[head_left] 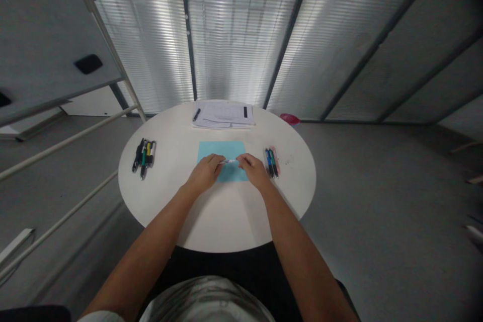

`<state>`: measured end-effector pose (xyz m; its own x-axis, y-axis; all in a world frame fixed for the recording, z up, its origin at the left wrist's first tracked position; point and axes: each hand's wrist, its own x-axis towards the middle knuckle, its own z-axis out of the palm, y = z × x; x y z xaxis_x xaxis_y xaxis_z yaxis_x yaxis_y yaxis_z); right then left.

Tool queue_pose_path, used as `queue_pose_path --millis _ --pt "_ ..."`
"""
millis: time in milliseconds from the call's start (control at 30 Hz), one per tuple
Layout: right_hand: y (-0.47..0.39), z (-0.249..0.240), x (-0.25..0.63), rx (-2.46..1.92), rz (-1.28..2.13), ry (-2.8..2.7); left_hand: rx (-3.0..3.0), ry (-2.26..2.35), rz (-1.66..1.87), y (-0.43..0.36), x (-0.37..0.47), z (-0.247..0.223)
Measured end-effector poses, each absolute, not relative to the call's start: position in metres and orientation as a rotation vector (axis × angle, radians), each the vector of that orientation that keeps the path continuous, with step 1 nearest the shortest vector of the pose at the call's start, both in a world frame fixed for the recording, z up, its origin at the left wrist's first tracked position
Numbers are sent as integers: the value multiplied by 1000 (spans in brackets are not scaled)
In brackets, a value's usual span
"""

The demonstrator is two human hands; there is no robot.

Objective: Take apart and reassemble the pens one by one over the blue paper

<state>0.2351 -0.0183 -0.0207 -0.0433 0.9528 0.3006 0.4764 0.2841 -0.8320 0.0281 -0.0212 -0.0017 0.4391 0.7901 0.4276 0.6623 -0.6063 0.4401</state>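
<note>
Above a light blue sheet (222,148) on the round table, a slim whitish pen-like item (230,161) is held level between my two hands. My left hand (207,171) pinches one end of it with closed fingers. The other end sits at the fingertips of my right hand (253,167), which are also closed. Both hands cover parts of the sheet, and the ends of the item are hidden in the fingers. Close to the right hand lie a few pens (271,162), with blue, green and pinkish parts.
The white round table (222,229) carries several pens and markers (144,157) at the left. Papers (223,113) with a dark marker on them lie at the far edge. A pink object (290,118) shows beyond the table. A whiteboard frame (101,25) stands at the left.
</note>
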Motion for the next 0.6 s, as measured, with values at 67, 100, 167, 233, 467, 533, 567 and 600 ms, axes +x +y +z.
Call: queue_pose_path --millis 67,100,167,233,467,533,567,600 --pt "-20 -20 233 -1330 732 -1685 2477 1189 893 -24 33 -5" --pt "-21 -20 233 -1333 745 -1700 2466 1179 890 -24 34 -6" --pt "-22 -19 232 -1338 751 -1725 2445 1180 893 -24 35 -8" --pt "-23 -18 232 -1345 750 -1745 2442 1169 901 -24 35 -9" --pt "-18 -19 235 -1413 595 -1585 2475 1312 931 -24 33 -4" --pt "-15 -20 238 -1425 558 -1519 2360 1355 981 -23 29 -3" --pt "-13 -21 240 -1428 545 -1494 2280 1371 1015 -22 27 -3" --pt "-12 -22 241 -1429 536 -1476 2199 1382 1042 -20 25 -4"
